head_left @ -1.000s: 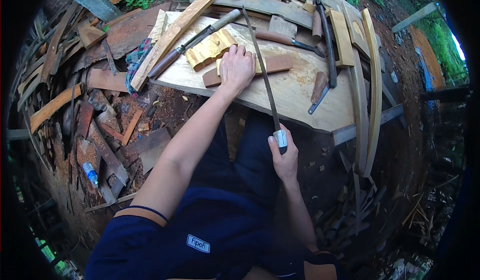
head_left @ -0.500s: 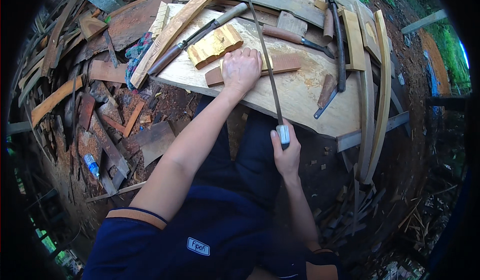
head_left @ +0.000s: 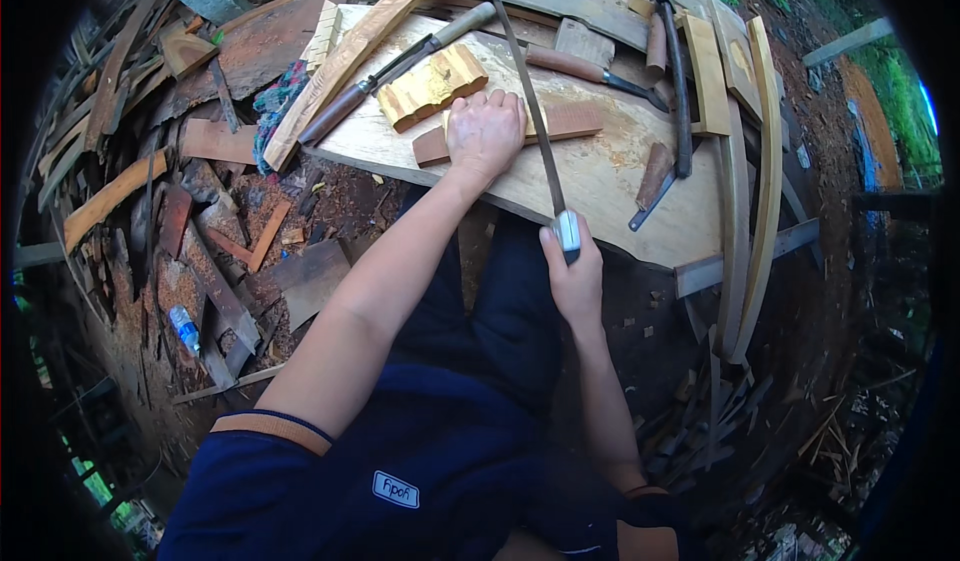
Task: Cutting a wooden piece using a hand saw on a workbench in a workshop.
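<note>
My left hand (head_left: 485,136), fingers curled, presses on a pale yellow piece, mostly hidden beneath it, and a reddish-brown wood strip (head_left: 575,121) lying on the light workboard (head_left: 650,231). Just above the knuckles is a yellow wood block (head_left: 432,86) with a wavy edge. My right hand (head_left: 575,281) grips the pale handle (head_left: 568,231) of a long, narrow saw, whose dark blade (head_left: 548,161) runs up across the strip, right of my left fingers.
Chisel-like tools (head_left: 350,101) (head_left: 565,64) lie around the work, with a dark metal tool (head_left: 678,81) and small blade (head_left: 645,211) at right. Long planks (head_left: 755,231) line the right edge. Scrap wood (head_left: 205,281), a checked cloth (head_left: 275,121) and a plastic bottle (head_left: 185,329) lie left.
My right hand and the saw have moved upward, pushing the blade farther across the strip over the last half second. My left hand stays pressed in place.
</note>
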Demonstrator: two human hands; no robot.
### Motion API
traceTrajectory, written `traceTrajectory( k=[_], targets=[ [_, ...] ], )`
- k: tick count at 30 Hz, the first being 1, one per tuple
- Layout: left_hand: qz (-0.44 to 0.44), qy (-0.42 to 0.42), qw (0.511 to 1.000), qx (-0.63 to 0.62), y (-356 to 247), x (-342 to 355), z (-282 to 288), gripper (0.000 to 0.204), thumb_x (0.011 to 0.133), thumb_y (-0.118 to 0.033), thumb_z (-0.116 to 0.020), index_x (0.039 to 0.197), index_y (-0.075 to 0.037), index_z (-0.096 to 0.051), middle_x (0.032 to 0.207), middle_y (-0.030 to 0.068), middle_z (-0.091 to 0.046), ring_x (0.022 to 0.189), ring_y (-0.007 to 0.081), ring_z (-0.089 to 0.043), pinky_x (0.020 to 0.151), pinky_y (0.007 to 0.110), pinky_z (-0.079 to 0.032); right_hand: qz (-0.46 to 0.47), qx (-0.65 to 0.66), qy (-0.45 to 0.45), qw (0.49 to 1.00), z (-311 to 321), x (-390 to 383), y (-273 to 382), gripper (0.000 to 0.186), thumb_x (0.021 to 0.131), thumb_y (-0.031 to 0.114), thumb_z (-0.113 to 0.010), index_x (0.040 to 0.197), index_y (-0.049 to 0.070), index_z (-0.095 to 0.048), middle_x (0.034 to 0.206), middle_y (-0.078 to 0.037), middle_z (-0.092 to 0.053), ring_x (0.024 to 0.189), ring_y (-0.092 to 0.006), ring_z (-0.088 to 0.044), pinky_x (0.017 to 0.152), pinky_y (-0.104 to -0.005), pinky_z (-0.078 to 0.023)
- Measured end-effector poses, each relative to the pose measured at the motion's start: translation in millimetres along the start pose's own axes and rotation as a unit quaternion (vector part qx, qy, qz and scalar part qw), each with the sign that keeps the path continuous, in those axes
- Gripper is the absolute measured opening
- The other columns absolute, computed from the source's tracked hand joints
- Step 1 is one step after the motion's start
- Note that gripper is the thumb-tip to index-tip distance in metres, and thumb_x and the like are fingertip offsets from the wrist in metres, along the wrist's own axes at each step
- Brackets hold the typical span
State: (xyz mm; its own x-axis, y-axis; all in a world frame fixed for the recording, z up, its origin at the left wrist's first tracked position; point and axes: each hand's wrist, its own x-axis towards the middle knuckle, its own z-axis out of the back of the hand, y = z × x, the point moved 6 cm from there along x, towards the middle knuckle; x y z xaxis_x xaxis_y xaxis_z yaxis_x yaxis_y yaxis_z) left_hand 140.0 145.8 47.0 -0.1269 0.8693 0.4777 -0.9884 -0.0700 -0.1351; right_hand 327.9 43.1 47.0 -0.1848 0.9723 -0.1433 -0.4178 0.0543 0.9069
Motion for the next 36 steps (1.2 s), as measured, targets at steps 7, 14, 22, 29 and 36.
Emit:
traceTrajectory(
  k=[7,14,22,29,36],
  targets=[
    [0.009,0.034,0.999,0.012,6.9,-2.3,-2.0,0.026,0.096,-0.026,-0.054,0.079,-0.01,-0.067,0.08,0.0075,-0.068,0.079,0.0234,-0.066,0.071,0.04,-0.048,-0.008,0.024,0.012,1.0,16.4,-66.7,-15.6,0.043,0.094,0.017,-0.064,0.134,0.002,-0.055,0.116,-0.022,-0.068,0.112,-0.0301,-0.067,0.094,-0.0379,-0.05],
    [0.001,0.027,1.0,-0.005,-1.0,-1.5,-2.2,0.026,0.095,-0.025,-0.054,0.08,-0.01,-0.067,0.081,0.0079,-0.069,0.078,0.0239,-0.067,0.071,0.04,-0.048,-0.011,0.007,0.002,1.0,0.7,-6.6,-7.8,0.043,0.095,0.023,-0.066,0.127,-0.004,-0.057,0.106,-0.025,-0.068,0.099,-0.0328,-0.069,0.086,-0.0385,-0.051],
    [-0.003,0.01,1.0,0.008,9.3,-0.5,3.0,0.025,0.095,-0.025,-0.053,0.081,-0.01,-0.067,0.08,0.0074,-0.068,0.077,0.0239,-0.067,0.07,0.04,-0.048,-0.039,0.06,0.029,0.997,18.1,-61.0,-12.8,0.041,0.095,0.017,-0.065,0.131,-0.001,-0.056,0.099,-0.012,-0.068,0.093,-0.0169,-0.065,0.087,-0.0335,-0.05],
    [-0.006,0.033,0.999,0.003,0.5,-3.7,-6.4,0.025,0.095,-0.026,-0.053,0.08,-0.011,-0.066,0.081,0.0064,-0.068,0.078,0.0234,-0.066,0.072,0.04,-0.047,0.005,0.013,0.016,1.0,5.7,-26.7,-11.2,0.044,0.095,0.02,-0.066,0.132,-0.003,-0.055,0.1,-0.019,-0.068,0.095,-0.0222,-0.067,0.086,-0.0344,-0.05],
    [0.0,0.019,1.0,-0.006,8.4,-3.3,3.7,0.025,0.095,-0.026,-0.053,0.08,-0.01,-0.066,0.082,0.0069,-0.067,0.08,0.0231,-0.066,0.073,0.041,-0.047,-0.011,0.015,0.036,0.999,16.4,-47.0,0.5,0.042,0.095,0.016,-0.064,0.134,0.002,-0.055,0.104,-0.019,-0.07,0.097,-0.0189,-0.068,0.085,-0.0347,-0.052]
  ],
)
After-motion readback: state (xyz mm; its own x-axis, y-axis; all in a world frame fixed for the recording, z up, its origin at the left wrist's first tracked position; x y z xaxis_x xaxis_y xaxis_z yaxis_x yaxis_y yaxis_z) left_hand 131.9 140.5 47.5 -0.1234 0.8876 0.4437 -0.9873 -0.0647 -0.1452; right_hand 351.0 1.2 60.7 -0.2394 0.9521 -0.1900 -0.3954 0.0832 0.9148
